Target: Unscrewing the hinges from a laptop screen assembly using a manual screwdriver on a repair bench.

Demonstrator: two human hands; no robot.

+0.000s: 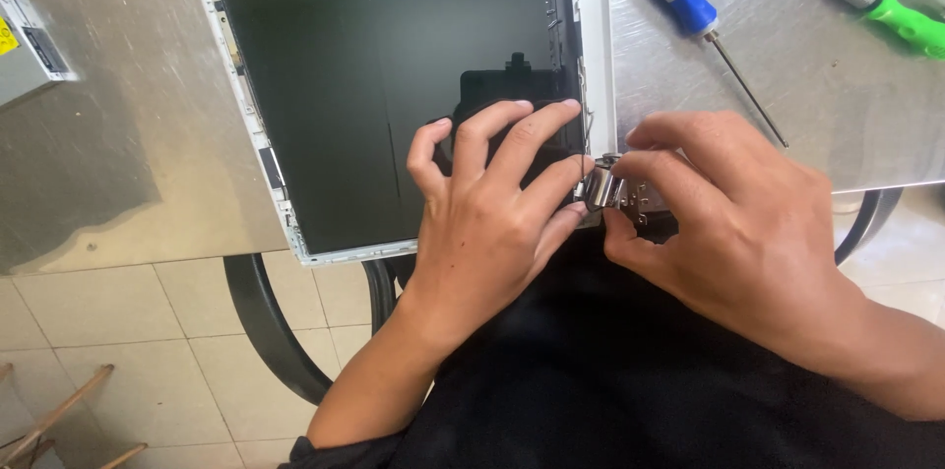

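Two hands meet at the lower right corner of a flat display panel (pixel 394 85). Left hand (pixel 487 213) lies palm-down on the dark glass, fingers spread and slightly curled, index and middle tips touching the panel's right edge, ring finger pressed against a small shiny metal hinge (pixel 602 188). Right hand (pixel 733 223) comes in from 3 o'clock, thumb and forefinger pinching that hinge from the other side, remaining fingers curled under. Hinge sits at the panel's corner, right between the two hands, just past the white bezel strip (pixel 594 36) running up toward 12 o'clock. Panel rests on a brushed metal bench (pixel 837 105), its bottom edge overhanging the bench edge. Blue-handled screwdriver (pixel 689 1) lies at 1 o'clock from the right hand, shaft tip near the knuckles. Green-handled tool (pixel 901 18) farther out at 2 o'clock. Grey boxy unit (pixel 25 46) at 10 o'clock, far left. Tiled floor (pixel 128 331) below at 7 o'clock; black clothing (pixel 610 380) at 6 o'clock.
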